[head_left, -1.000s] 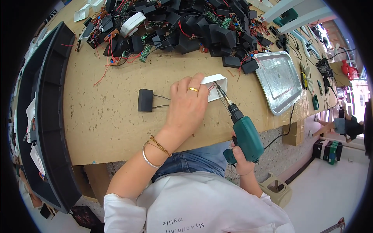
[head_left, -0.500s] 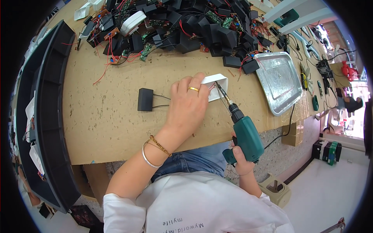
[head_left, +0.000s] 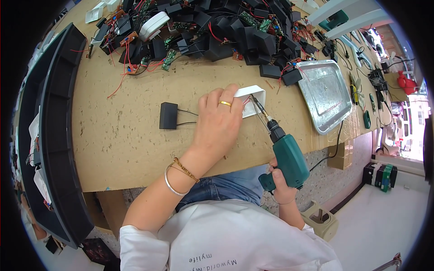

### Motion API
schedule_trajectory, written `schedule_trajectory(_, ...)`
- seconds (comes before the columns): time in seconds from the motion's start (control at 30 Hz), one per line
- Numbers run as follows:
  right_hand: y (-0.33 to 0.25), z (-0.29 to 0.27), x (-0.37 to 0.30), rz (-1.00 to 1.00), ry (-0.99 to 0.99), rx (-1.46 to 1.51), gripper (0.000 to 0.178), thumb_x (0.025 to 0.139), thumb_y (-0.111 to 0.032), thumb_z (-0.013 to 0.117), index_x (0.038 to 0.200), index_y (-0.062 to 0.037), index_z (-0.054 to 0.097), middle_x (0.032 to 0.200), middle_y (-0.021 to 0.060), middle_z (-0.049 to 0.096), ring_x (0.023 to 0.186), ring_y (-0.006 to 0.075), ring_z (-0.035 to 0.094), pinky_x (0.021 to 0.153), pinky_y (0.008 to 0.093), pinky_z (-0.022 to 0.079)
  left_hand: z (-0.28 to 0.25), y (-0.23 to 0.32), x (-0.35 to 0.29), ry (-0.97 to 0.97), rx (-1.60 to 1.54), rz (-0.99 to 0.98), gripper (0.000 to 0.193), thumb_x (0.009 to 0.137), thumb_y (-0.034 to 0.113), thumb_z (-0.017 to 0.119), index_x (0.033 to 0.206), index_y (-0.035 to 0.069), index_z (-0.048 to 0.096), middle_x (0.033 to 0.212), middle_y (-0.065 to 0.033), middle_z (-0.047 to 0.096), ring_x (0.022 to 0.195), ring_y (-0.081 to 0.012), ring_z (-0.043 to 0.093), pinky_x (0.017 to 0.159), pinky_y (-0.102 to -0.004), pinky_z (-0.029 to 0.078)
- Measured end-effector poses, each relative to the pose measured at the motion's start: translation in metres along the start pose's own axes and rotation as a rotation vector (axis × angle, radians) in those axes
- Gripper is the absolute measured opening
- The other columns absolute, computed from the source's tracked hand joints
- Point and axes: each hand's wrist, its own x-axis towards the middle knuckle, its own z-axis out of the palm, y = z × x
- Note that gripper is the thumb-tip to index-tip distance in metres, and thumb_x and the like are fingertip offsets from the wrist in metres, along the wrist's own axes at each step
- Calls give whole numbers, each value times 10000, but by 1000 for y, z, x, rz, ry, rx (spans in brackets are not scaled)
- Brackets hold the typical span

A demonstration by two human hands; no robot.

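Observation:
My left hand (head_left: 219, 118) is closed on a white plastic housing (head_left: 254, 108), pressing it against the table. My fingers cover much of the housing. Thin red wires (head_left: 247, 100) show inside its open side. In my right hand (head_left: 283, 186) is a green soldering gun (head_left: 289, 158), gripped by its handle, with a finger up at the trigger area. Its metal tip reaches into the housing near the wires; exact contact is too small to tell. Left of my left hand lies a black rectangular block (head_left: 168, 116), its two dark leads running under that hand.
A heap of black cases, circuit boards and wires (head_left: 217, 38) fills the far side of the cardboard-covered table (head_left: 117, 153). At right lies a shiny metal tray (head_left: 325, 101); a black cable (head_left: 326, 156) trails from the gun beneath it. A long black crate (head_left: 58, 135) stands along the left edge.
The soldering gun's body has shifted very slightly, with its tip still inside the housing. My right fingers have moved a little on the grip, around the trigger. My left hand stays put.

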Motion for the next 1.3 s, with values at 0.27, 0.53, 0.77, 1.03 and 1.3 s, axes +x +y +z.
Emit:
schedule_trajectory(0.27,-3,0,-2,32,37,-13,433,854,-236,669,1191,5,546,1025,86,614,836,138,572,730,280,480,0,0,1,0,-5,-2,186,811,95,675,918,28,538,1193,-112,530,995,-308,521,849,-422,411)
schedule_trajectory(0.53,-1,-2,-1,33,19,92,301,844,-135,691,1098,10,623,977,76,651,862,149,601,783,295,480,-1,0,0,-17,-5,-6,183,815,95,669,928,28,541,1194,-114,530,1007,-314,516,859,-428,406)
schedule_trajectory(0.77,-6,2,-1,65,49,105,303,842,-146,700,1091,9,624,966,70,648,859,150,599,781,297,480,0,0,0,-14,-16,-14,178,817,92,665,920,28,536,1194,-116,529,1009,-316,515,859,-429,407)
schedule_trajectory(1.03,-7,2,-2,46,71,85,350,835,-157,711,1125,14,611,974,68,648,843,148,598,772,290,481,0,1,0,2,-23,-17,174,820,89,663,914,31,528,1192,-121,527,997,-321,515,857,-429,411)
schedule_trajectory(1.3,-8,2,-1,26,48,87,360,839,-141,704,1147,17,606,984,65,642,856,135,588,775,281,473,0,1,0,17,-57,-23,172,818,73,659,901,34,513,1187,-129,522,988,-325,514,854,-434,410)
